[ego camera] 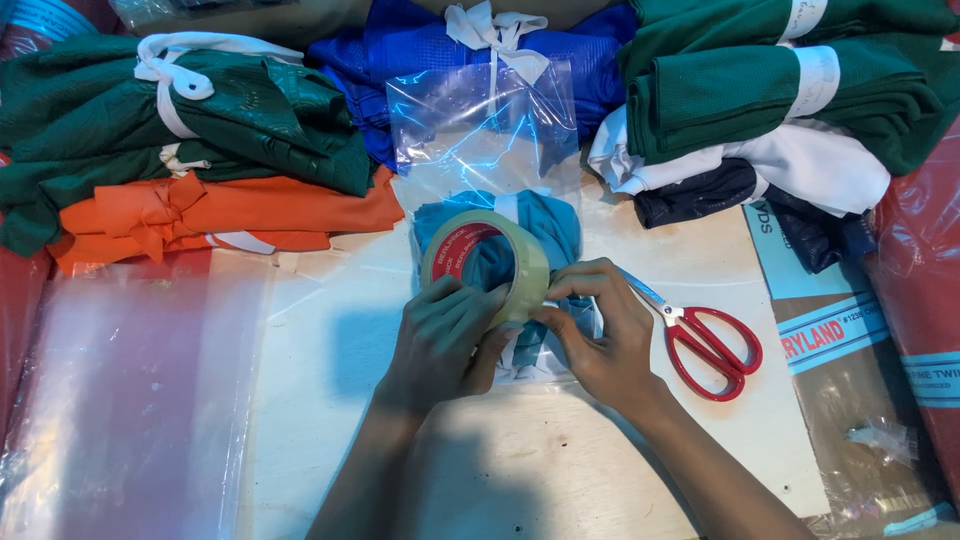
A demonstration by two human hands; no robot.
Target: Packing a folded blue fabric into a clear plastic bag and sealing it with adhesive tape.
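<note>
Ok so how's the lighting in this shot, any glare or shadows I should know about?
Head view: even, bright light; the hands cast a soft shadow on the pale table to their left; glare streaks the clear plastic bag and the stack of bags; the tape roll and red scissors look sharp.

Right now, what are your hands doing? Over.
Left hand and right hand both on tape roll. Roll over bagged blue cloth. Red scissors lying right.
</note>
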